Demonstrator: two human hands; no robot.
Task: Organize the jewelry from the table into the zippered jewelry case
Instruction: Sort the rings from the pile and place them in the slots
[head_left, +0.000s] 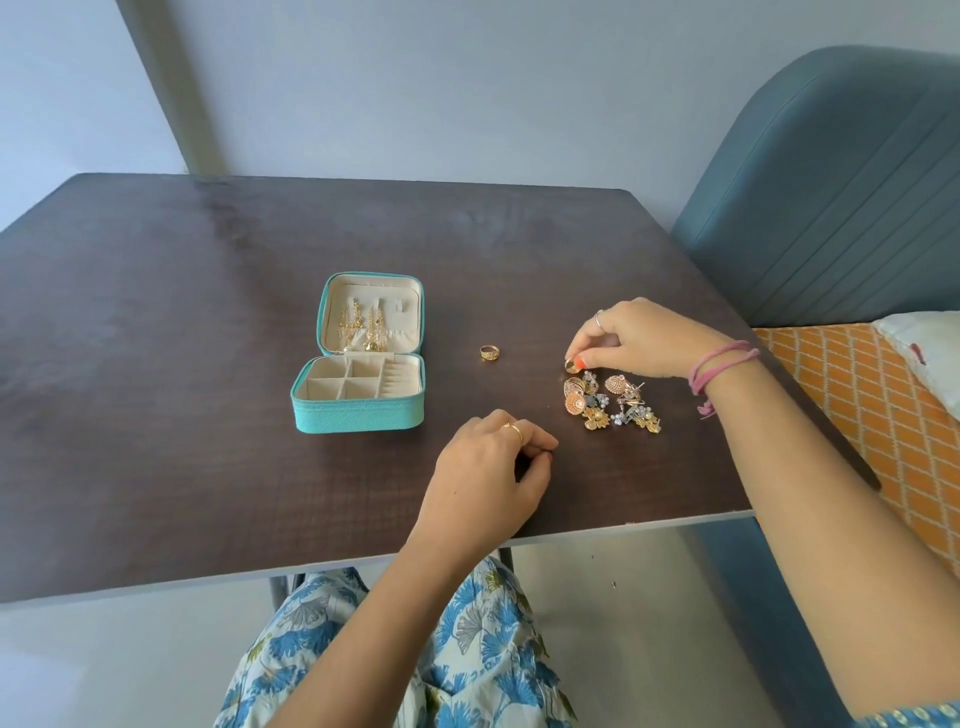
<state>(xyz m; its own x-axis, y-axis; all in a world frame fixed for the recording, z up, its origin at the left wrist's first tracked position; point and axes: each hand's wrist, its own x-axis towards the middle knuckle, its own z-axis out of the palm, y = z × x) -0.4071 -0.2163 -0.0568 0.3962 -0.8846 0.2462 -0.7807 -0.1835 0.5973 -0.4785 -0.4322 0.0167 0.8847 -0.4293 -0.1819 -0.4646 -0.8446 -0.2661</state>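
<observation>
**Ring pinched at the edge of the jewelry pile, case open to the left**

On the dark tabletop (156, 312), the teal jewelry case (358, 358) stands open, its lid propped up with gold chains (361, 327) hanging inside; the divided tray below looks bare. Right of it a loose gold ring (489, 353) lies alone. Nearer the front edge, the left hand (488, 475) rests on the tabletop, fingers curled with nothing visible in its grip. Further right sits a pile of earrings (610, 402). At the pile's far edge the right hand (644, 338) pinches a small gold ring (571, 365) between thumb and fingertips. A blue headboard (831, 208) stands beyond.
</observation>
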